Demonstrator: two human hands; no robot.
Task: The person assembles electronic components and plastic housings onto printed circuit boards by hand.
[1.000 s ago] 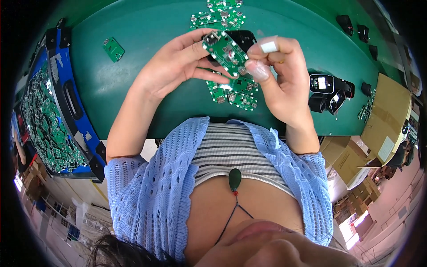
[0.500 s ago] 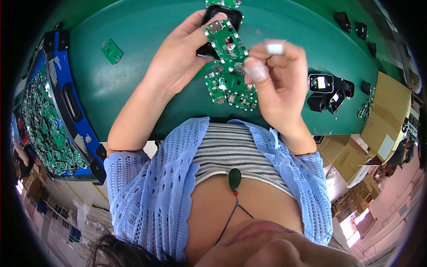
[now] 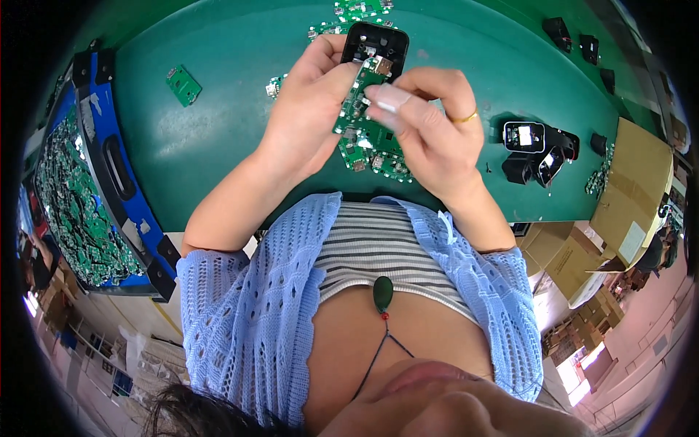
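Your left hand is clamped on the black case (image 3: 373,42) and circuit board (image 3: 352,109), above the loose boards (image 3: 354,154). Your right hand (image 3: 437,127) has moved over the board, bringing both hands to it; whether its fingertips pinch, I can't tell.

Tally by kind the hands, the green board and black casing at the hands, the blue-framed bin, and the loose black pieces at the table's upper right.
Hands: 2 (left hand, right hand)
Green board: 1
Black casing: 1
Blue-framed bin: 1
Black pieces: 3
Total: 8
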